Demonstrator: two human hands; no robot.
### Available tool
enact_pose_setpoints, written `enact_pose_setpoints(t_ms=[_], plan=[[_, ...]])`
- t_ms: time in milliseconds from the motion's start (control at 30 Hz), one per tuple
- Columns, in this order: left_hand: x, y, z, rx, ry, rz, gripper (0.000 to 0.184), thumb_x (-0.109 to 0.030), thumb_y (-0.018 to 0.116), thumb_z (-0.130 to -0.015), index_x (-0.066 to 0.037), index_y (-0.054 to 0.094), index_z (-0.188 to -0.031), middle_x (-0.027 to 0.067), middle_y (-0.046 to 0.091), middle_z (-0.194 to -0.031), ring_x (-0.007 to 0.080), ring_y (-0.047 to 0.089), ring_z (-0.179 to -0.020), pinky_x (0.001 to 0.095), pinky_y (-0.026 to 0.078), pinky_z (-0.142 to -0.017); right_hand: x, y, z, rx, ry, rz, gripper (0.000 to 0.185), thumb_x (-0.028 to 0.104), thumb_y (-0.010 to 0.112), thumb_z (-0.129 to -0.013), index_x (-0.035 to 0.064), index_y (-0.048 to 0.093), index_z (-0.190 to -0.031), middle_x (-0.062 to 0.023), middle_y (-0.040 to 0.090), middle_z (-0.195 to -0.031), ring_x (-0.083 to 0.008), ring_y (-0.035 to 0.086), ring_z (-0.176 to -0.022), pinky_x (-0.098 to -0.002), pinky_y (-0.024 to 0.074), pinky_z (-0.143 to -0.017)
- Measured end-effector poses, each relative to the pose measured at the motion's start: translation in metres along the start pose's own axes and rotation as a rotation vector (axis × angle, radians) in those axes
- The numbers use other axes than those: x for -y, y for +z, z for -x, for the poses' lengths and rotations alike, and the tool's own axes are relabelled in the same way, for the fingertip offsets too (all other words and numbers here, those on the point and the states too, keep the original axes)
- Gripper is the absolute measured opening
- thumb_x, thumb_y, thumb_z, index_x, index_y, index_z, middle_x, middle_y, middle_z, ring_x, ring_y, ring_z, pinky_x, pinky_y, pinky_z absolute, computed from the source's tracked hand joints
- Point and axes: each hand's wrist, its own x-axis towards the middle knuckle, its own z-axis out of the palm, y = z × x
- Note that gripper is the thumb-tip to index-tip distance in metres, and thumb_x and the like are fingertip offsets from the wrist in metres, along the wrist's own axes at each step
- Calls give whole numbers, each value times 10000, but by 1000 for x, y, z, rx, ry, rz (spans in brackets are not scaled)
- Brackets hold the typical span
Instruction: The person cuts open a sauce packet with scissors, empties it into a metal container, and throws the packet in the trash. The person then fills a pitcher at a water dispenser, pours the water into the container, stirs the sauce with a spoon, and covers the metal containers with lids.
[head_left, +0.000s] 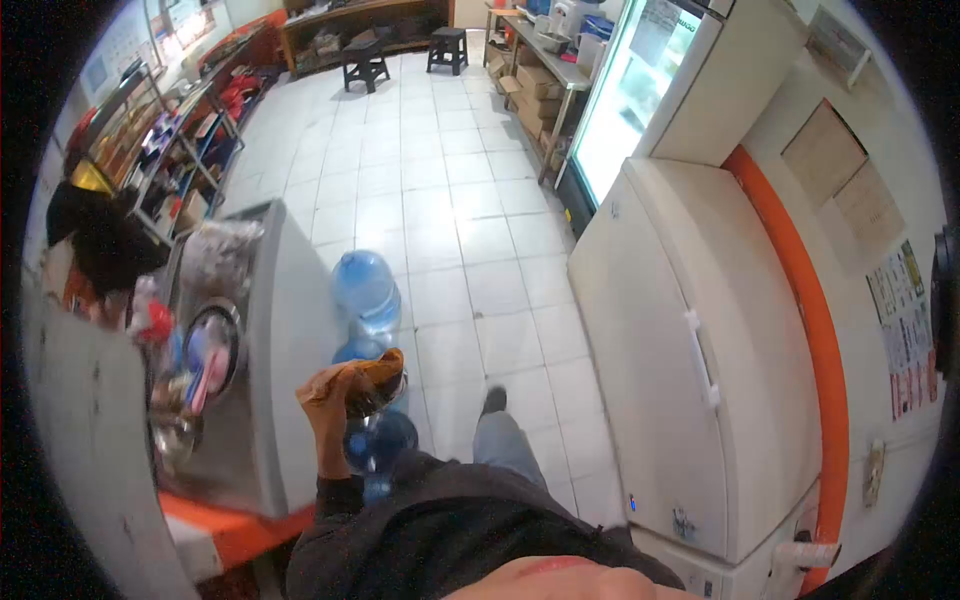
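Note:
My left hand (332, 392) is raised in front of my body on the left, its fingers closed around an orange-brown item (385, 370) that looks like a cloth or a folded piece of food. Under it shows a dark, shiny rounded edge, perhaps a bowl; blur hides the exact kind. Below and behind this hand, large blue water jugs (366, 285) stand in a row on the floor. My right hand is out of the picture.
To the left is a steel counter (262, 400) with bowls and utensils. On the right stand a white chest freezer (650, 330) and a lit glass-door fridge (630, 100). Two black stools (365, 66) are at the back. White floor tiles (440, 200) run between.

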Motion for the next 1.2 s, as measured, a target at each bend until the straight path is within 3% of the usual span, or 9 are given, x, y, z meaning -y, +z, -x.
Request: enact_pose_setpoints(t_ms=[200, 300, 400, 567, 733, 800, 900, 1100, 1200], plan=[[66, 161, -189, -74, -21, -108, 55, -32, 651, -756, 19, 668, -770, 31, 638, -765, 95, 563, -719, 232, 459, -673, 96, -161, -139, 60, 98, -69, 247, 236, 469, -832, 28, 595, -876, -185, 607, -871, -334, 580, -845, -450, 457, -746], [65, 231, -282, -92, -58, 225, 82, -47, 640, -765, 34, 651, -770, 33, 626, -747, 99, 565, -701, 236, 467, -673, 162, -275, -229, 0, 14, -15, 241, 228, 473, -830, 26, 596, -879, -180, 607, -882, -331, 578, -853, -443, 456, -751], [78, 283, -368, -120, -84, 69, 81, -37, 639, -762, 43, 646, -778, 37, 620, -738, 108, 567, -690, 239, 469, -682, 238, -399, -340, -157, -185, 159, 236, 221, 478, -828, 25, 597, -882, -175, 607, -893, -327, 577, -862, -437, 454, -755], [86, 379, -510, -144, -62, -5, 81, -28, 642, -756, 53, 643, -758, 43, 618, -715, 103, 561, -679, 240, 464, -666, 490, -689, -528, -916, -579, -105, 241, 192, 423, -880, 19, 576, -948, -189, 590, -892, -373, 543, -812, -423, 440, -749], [137, 465, -665, -55, -31, -32, 88, -47, 651, -768, 41, 655, -769, 43, 633, -730, 99, 554, -684, 228, 448, -681, 704, -914, -472, -872, -860, -498, 133, 67, 520, -829, 14, 608, -913, -174, 597, -837, -291, 578, -694, -355, 460, -642], [156, 502, -735, -47, -43, 17, 99, -62, 655, -773, 37, 661, -779, 48, 642, -745, 102, 562, -697, 229, 448, -689, 733, -959, -504, -1018, -928, -374, 119, 62, 546, -815, 18, 618, -899, -146, 608, -778, -245, 603, -690, -311, 459, -621], [176, 562, -826, -44, -12, 21, 110, -73, 658, -776, 35, 666, -793, 58, 651, -765, 110, 576, -714, 232, 452, -699, 740, -996, -540, -758, -624, -453, 120, 111, 576, -820, 5, 622, -855, -110, 618, -694, -210, 615, -646, -285, 455, -588], [209, 702, -1004, -2, 175, -42, 80, -26, 641, -774, 39, 666, -813, 93, 663, -785, 152, 621, -758, 257, 474, -730, 747, -1106, -692, -740, -394, -596, 286, 247, 588, -851, -20, 612, -751, -84, 630, -652, -125, 597, -564, -269, 446, -504], [225, 782, -1078, -38, 172, 34, 77, 2, 622, -772, 47, 665, -817, 108, 664, -790, 173, 631, -757, 275, 487, -734, 817, -1215, -744, -892, -522, -370, 200, 185, 570, -853, -10, 610, -871, -124, 594, -638, -234, 588, -578, -339, 453, -560]])
